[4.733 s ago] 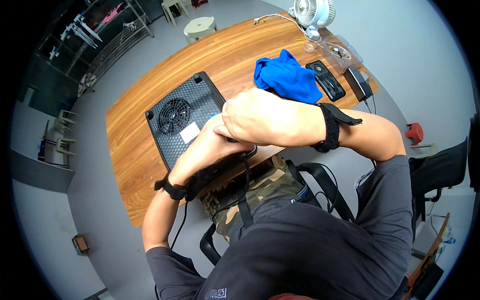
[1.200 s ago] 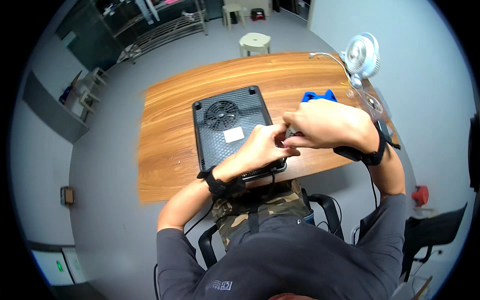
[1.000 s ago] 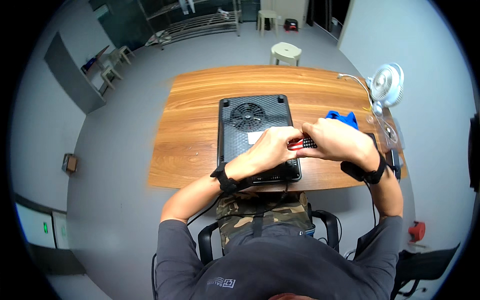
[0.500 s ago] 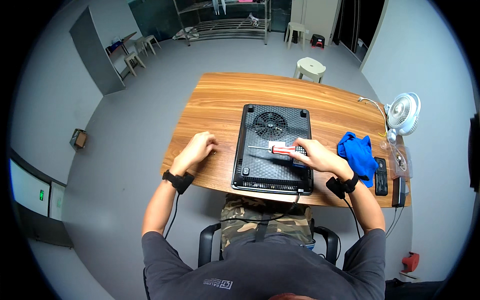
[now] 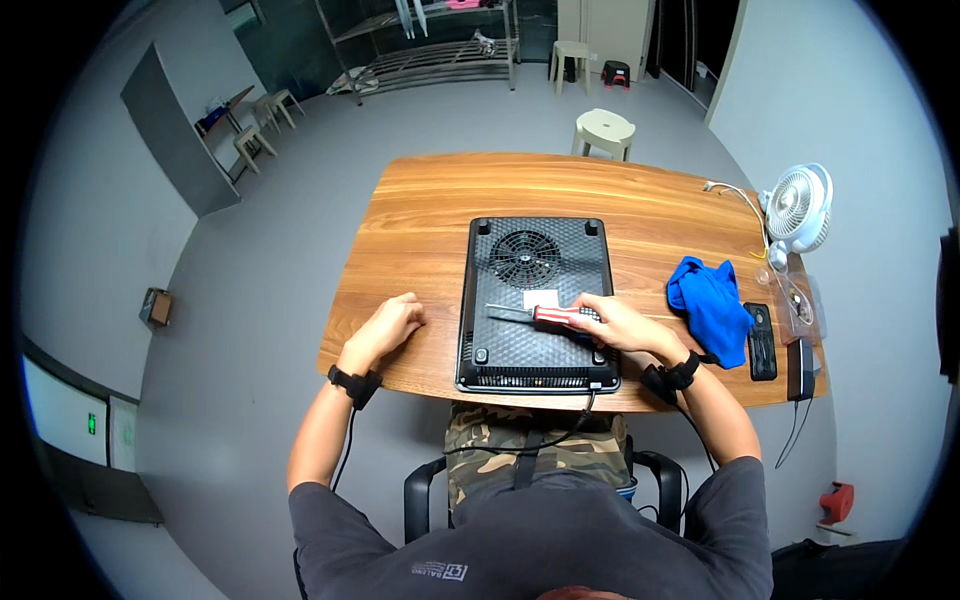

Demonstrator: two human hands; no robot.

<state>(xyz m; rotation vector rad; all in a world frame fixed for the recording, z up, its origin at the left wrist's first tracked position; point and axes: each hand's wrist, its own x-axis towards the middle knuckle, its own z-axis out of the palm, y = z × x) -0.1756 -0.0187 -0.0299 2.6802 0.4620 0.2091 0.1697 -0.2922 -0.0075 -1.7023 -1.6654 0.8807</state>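
An upside-down black induction cooker (image 5: 545, 345) lies on the wooden table in front of me, its round fan grille (image 5: 525, 259) toward the far side. My right hand (image 5: 622, 325) is closed around the red, white and black handle of a screwdriver (image 5: 553, 314). The screwdriver lies nearly level over the cooker's underside, shaft pointing left; I cannot tell whether it touches. To the left of the cooker, my left hand (image 5: 395, 326) rests on the tabletop with its fingers curled together. Whatever those fingers may hold is hidden.
Right of the cooker lie a crumpled blue cloth (image 5: 710, 308), a black case (image 5: 761, 342) and a black box with cables (image 5: 800, 368). A small white fan (image 5: 798, 208) stands at the table's right edge. The cooker's power cord (image 5: 575, 430) hangs across my lap.
The whole view has shifted slightly. My left hand has drawn a little toward me, with its fingers more tightly curled. My right hand has moved slightly nearer, still holding the screwdriver.
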